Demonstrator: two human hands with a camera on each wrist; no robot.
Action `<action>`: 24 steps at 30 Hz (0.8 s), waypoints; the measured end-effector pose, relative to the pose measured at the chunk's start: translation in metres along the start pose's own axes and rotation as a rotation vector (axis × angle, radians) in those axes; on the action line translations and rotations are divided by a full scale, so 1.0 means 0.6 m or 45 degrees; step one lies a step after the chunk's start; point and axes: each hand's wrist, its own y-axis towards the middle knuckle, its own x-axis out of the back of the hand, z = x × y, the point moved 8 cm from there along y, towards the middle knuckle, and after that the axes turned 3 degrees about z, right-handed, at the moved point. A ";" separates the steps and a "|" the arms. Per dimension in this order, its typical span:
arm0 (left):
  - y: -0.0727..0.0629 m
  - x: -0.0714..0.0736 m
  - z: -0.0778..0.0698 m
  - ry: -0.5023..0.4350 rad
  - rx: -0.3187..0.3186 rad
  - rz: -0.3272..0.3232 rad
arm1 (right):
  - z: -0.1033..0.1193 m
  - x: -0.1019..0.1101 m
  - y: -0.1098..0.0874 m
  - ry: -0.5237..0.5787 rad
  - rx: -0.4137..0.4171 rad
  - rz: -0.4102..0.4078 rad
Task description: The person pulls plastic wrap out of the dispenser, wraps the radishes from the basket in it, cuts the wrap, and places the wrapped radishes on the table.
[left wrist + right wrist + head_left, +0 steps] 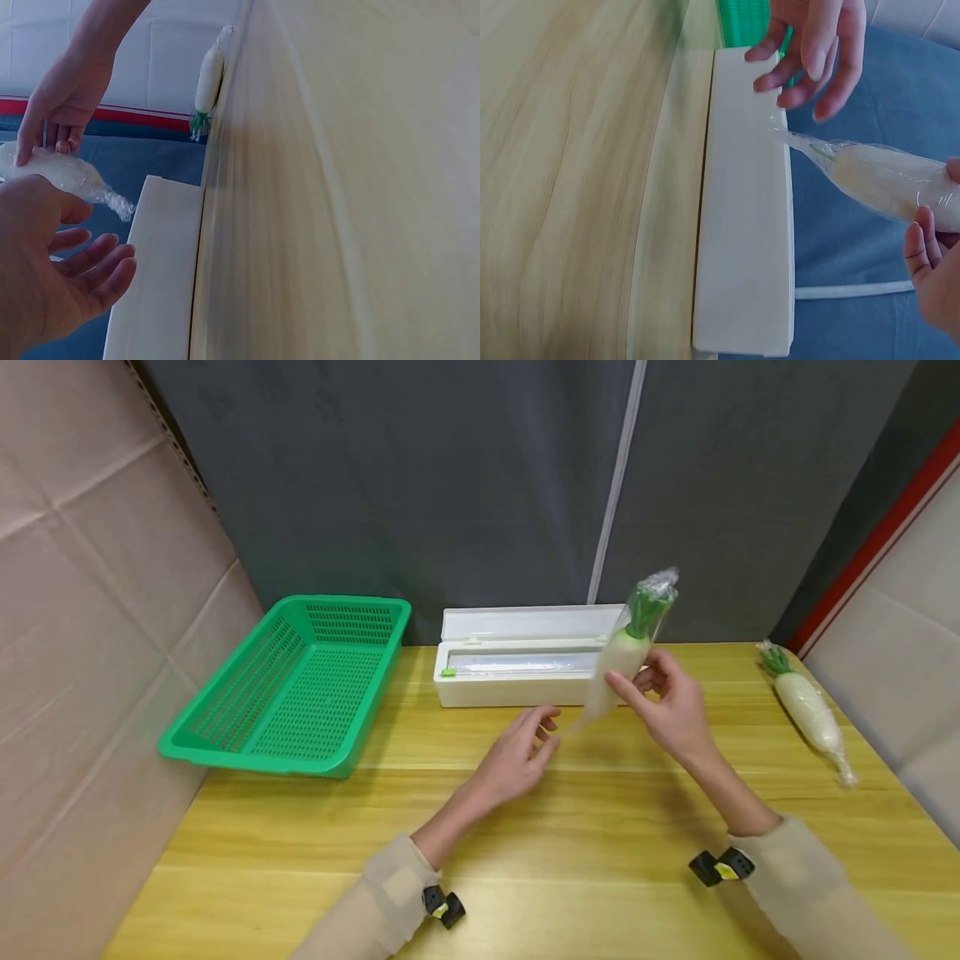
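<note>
My right hand (671, 706) grips a white radish (624, 662) with green stalks, wrapped in clear plastic film, and holds it raised in front of the white box. Twisted film trails from the radish's lower tip (817, 150). My left hand (517, 753) hovers just left of that tip with loosely bent fingers and nothing in them; in the left wrist view its fingers (97, 274) stand apart from the film tail. Behind both hands sits the white film dispenser box (517, 693), lid (525, 625) raised, a roll of film inside and a green slider (448, 672) at its left end.
A second wrapped radish (810, 712) lies at the table's right edge. At the left stands a green plastic basket (348, 752) with slotted sides. A grey curtain (420, 485) closes off the back, and pale walls flank the wooden table (570, 877).
</note>
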 end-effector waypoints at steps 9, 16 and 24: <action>-0.012 0.017 0.026 0.063 0.039 -0.039 | -0.015 0.046 0.010 -0.091 -0.019 -0.109; -0.023 0.031 0.041 0.082 0.054 -0.057 | -0.087 0.089 0.017 -0.276 -0.134 -0.181; -0.036 0.052 0.064 0.085 0.103 -0.081 | -0.139 0.127 0.015 -0.487 -0.279 -0.212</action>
